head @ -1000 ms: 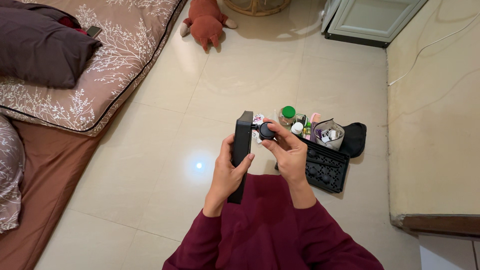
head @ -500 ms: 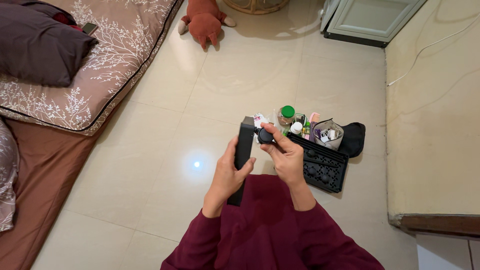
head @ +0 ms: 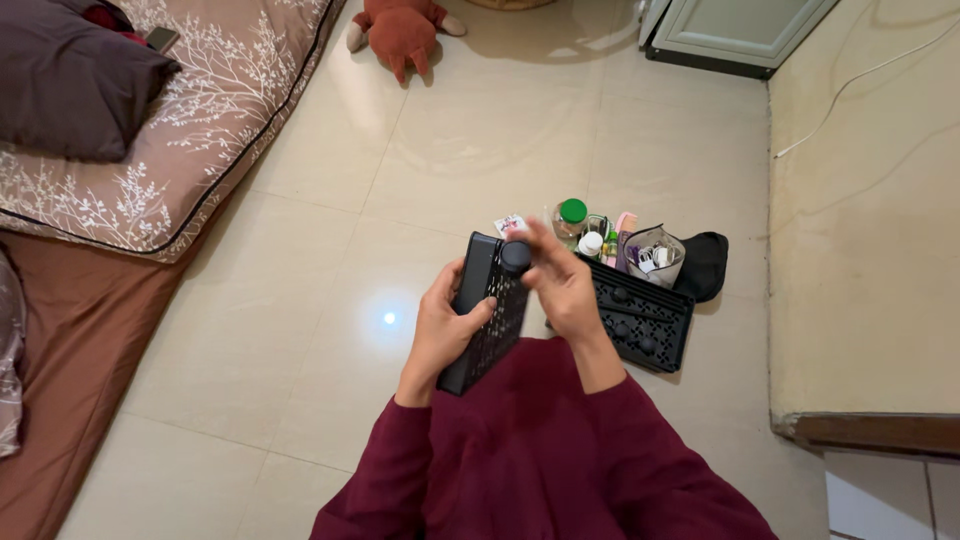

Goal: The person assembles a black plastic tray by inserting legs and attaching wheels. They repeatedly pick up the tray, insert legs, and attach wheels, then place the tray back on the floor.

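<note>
My left hand (head: 442, 326) grips a black perforated plastic tray (head: 488, 318) along its left edge, holding it tilted above my lap. My right hand (head: 563, 288) pinches a small round black wheel (head: 516, 256) at the tray's upper corner. A second black perforated tray (head: 640, 325), with round wheels on it, lies on the floor just right of my right hand. Behind it stands a cluster of small toiletries, among them a jar with a green lid (head: 572, 215).
A mattress with a branch-patterned brown cover (head: 190, 120) and a dark pillow (head: 70, 85) lies at the left. An orange stuffed toy (head: 400, 30) is on the tiled floor at the top. A black pouch (head: 703, 265), a raised ledge (head: 865, 250) and a white cabinet (head: 740, 30) are at the right.
The tray has turned from edge-on to showing its perforated face. My right hand brought the wheel up onto its top corner, and the view shifted slightly downward.
</note>
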